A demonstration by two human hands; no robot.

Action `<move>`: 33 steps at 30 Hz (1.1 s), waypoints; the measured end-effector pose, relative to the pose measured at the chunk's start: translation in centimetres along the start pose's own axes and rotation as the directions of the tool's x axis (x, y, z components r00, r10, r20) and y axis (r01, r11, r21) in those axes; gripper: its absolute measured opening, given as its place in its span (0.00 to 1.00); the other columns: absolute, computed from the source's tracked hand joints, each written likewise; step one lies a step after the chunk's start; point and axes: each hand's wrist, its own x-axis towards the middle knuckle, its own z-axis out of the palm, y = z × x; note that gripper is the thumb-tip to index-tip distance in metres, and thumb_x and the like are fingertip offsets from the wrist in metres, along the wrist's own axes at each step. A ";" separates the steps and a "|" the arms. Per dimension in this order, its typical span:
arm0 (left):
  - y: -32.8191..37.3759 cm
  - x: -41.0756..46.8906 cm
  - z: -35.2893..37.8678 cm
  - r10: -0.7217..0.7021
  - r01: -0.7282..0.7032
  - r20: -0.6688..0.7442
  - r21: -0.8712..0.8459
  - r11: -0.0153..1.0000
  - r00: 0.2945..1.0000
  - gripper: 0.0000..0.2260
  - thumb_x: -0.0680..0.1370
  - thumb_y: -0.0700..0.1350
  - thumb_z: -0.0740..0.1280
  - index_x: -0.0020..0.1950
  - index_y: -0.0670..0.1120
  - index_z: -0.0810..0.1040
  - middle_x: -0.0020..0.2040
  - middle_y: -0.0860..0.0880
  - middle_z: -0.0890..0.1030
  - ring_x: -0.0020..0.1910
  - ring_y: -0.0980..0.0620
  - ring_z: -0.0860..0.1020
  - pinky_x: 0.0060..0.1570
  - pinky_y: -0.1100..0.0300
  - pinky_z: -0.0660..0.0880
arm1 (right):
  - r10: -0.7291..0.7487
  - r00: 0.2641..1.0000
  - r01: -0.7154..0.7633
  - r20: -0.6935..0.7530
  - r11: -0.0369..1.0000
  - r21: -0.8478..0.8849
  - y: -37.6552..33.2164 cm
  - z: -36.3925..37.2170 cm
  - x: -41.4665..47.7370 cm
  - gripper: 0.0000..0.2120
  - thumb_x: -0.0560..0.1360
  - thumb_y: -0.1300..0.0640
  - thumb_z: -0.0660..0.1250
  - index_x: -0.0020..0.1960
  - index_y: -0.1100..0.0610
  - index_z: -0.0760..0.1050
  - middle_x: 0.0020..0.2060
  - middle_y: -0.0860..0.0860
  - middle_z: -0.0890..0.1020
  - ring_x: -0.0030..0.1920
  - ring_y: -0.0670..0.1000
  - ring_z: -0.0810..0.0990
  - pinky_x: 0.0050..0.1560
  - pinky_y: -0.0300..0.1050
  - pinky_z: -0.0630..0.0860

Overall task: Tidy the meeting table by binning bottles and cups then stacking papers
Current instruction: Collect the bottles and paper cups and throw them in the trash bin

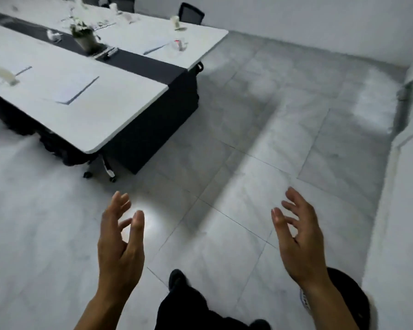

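Evidently left hand and right hand are spread, empty, well apart from the counter. Walk to it first, then close each grip on 1 bottle.

Both bare forearms reach forward at waist height. The left hand and the right hand are raised, palms turned toward each other, fingers loosely spread, holding nothing.

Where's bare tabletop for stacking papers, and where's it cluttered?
Bare: near white slab between the paper sheet and the table's end; the dark runner toward that end. Crowded: around the plant pot; the far slab holds a second sheet and a blurred bottle.
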 end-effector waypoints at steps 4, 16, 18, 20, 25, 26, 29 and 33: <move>-5.4 0.5 -8.7 -0.094 0.095 -0.194 -0.005 0.995 0.976 0.24 0.78 0.59 0.59 0.73 0.60 0.61 0.68 0.56 0.73 0.66 0.61 0.72 0.60 0.58 0.72 | -0.115 0.972 0.128 0.205 0.990 -0.051 -5.0 10.7 1.3 0.25 0.76 0.42 0.64 0.72 0.42 0.66 0.64 0.38 0.72 0.63 0.42 0.75 0.59 0.44 0.76; -18.6 10.9 -31.7 -0.325 0.343 -0.482 -0.053 0.938 0.814 0.22 0.79 0.52 0.63 0.73 0.56 0.64 0.66 0.56 0.75 0.64 0.64 0.74 0.57 0.64 0.70 | -0.263 0.777 0.333 0.572 0.943 -0.019 -17.5 42.5 0.7 0.24 0.78 0.41 0.63 0.72 0.43 0.65 0.63 0.41 0.72 0.62 0.41 0.74 0.56 0.38 0.73; -21.1 13.8 -34.0 -0.347 0.365 -0.500 -0.065 0.929 0.793 0.22 0.78 0.51 0.63 0.72 0.58 0.65 0.65 0.58 0.75 0.63 0.66 0.74 0.56 0.65 0.70 | -0.248 0.772 0.316 0.585 0.949 -0.014 -18.1 46.9 1.4 0.25 0.76 0.41 0.64 0.72 0.43 0.66 0.62 0.40 0.72 0.61 0.42 0.75 0.54 0.39 0.74; -23.8 16.9 -35.8 -0.355 0.370 -0.509 -0.076 0.926 0.784 0.20 0.80 0.51 0.64 0.72 0.57 0.66 0.64 0.58 0.76 0.63 0.65 0.74 0.57 0.63 0.71 | -0.228 0.767 0.296 0.599 0.955 -0.016 -18.2 51.1 2.2 0.26 0.74 0.40 0.64 0.72 0.41 0.66 0.61 0.38 0.72 0.59 0.41 0.75 0.52 0.39 0.74; -30.8 27.3 -40.6 -0.362 0.402 -0.544 -0.049 0.914 0.757 0.23 0.79 0.55 0.64 0.73 0.55 0.66 0.64 0.59 0.76 0.63 0.66 0.74 0.55 0.67 0.73 | -0.193 0.754 0.242 0.627 0.970 0.008 -19.3 65.0 6.3 0.25 0.73 0.38 0.63 0.70 0.37 0.65 0.60 0.34 0.71 0.59 0.40 0.75 0.49 0.37 0.74; -32.0 30.0 -41.8 -0.355 0.406 -0.547 -0.030 0.913 0.758 0.24 0.79 0.55 0.64 0.74 0.54 0.66 0.65 0.59 0.75 0.63 0.66 0.74 0.55 0.67 0.73 | -0.196 0.737 0.243 0.647 0.970 0.017 -20.3 68.4 7.6 0.25 0.74 0.39 0.63 0.69 0.36 0.64 0.60 0.33 0.70 0.59 0.41 0.75 0.49 0.38 0.74; -34.7 37.2 -46.4 -0.359 0.433 -0.560 0.000 0.901 0.747 0.25 0.79 0.53 0.63 0.75 0.52 0.65 0.66 0.58 0.75 0.63 0.66 0.73 0.56 0.67 0.72 | -0.244 0.671 0.299 0.701 0.953 0.046 -24.8 78.4 11.6 0.24 0.77 0.40 0.63 0.71 0.43 0.66 0.59 0.36 0.71 0.62 0.41 0.74 0.58 0.41 0.74; -37.2 45.2 -51.9 -0.338 0.428 -0.624 -0.007 0.904 0.704 0.25 0.78 0.50 0.62 0.75 0.51 0.64 0.67 0.56 0.74 0.65 0.65 0.73 0.55 0.69 0.72 | -0.342 0.555 0.395 0.758 0.911 0.123 -32.7 90.5 16.2 0.26 0.77 0.43 0.64 0.74 0.46 0.65 0.63 0.39 0.71 0.64 0.40 0.73 0.60 0.36 0.72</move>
